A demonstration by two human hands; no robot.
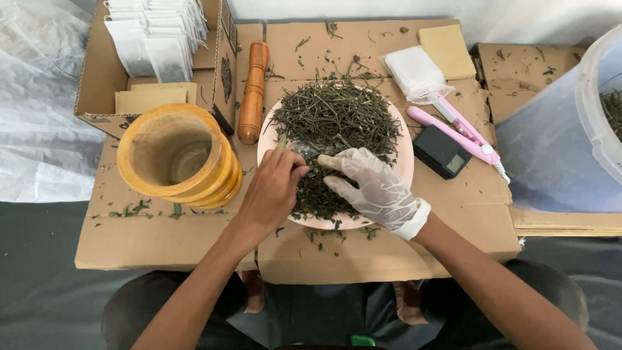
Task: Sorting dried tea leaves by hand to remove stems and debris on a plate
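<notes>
Head view:

- A pink plate [407,152] heaped with dried green herbs [334,120] is seen at the centre of the frame, set on flattened cardboard [155,243] that serves as the table.
- The bare left hand [271,191] is held over the lower left part of the plate; its fingers are pinched together on what looks like a small clear spoon [303,150], partly hidden among the herbs.
- The gloved right hand [377,188] is laid on the herbs just beside it, fingers spread apart and nothing gripped.
- The herbs are judged light, dry, brittle and loose: thin stems and crumbled leaves, easily scattered, best scooped or pinched in small tufts rather than grabbed. Stray bits are strewn on the cardboard.
- A yellow wooden mortar [178,159] lies at centre left, tipped on its side, and a wooden pestle [253,91] lies just left of the plate.
- A box of white filter bags [155,39] is seen at upper left; a pink sealer [457,129] and a small black scale [444,152] at right.
</notes>
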